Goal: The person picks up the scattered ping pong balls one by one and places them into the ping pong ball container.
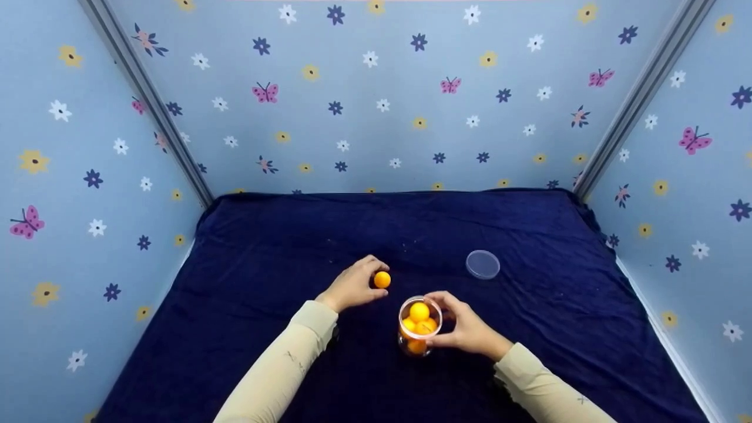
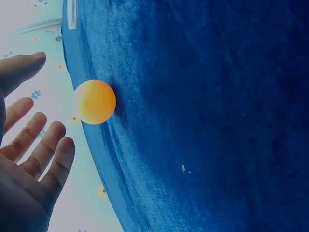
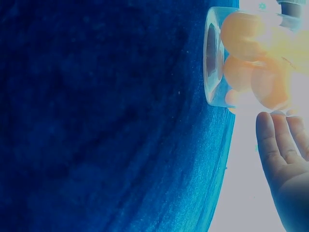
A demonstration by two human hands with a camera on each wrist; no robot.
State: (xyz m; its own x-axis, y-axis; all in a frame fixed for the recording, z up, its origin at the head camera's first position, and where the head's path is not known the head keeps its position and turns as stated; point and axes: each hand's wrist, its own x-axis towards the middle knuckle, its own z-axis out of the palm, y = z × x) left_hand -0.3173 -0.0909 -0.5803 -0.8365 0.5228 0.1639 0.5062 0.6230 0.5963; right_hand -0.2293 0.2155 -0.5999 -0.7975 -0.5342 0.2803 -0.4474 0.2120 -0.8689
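Observation:
My left hand (image 1: 351,285) reaches over the cloth, thumb and fingers spread around a single orange ball (image 1: 382,279). In the left wrist view this ball (image 2: 95,102) rests on the cloth, with a gap between it and the fingers. My right hand (image 1: 467,329) holds a clear plastic jar (image 1: 401,323) near its rim, thumb on the near side and fingers on the far side. The jar stands uncapped with several orange balls (image 1: 419,312) inside. From the right wrist, the clear base of the jar (image 3: 211,58) shows, fingertips right at its side.
A clear round lid (image 1: 483,265) lies flat on the cloth, behind and to the right of the jar. Dark blue cloth (image 1: 282,364) covers the table. Flower-patterned walls (image 1: 376,117) enclose it at the back and both sides.

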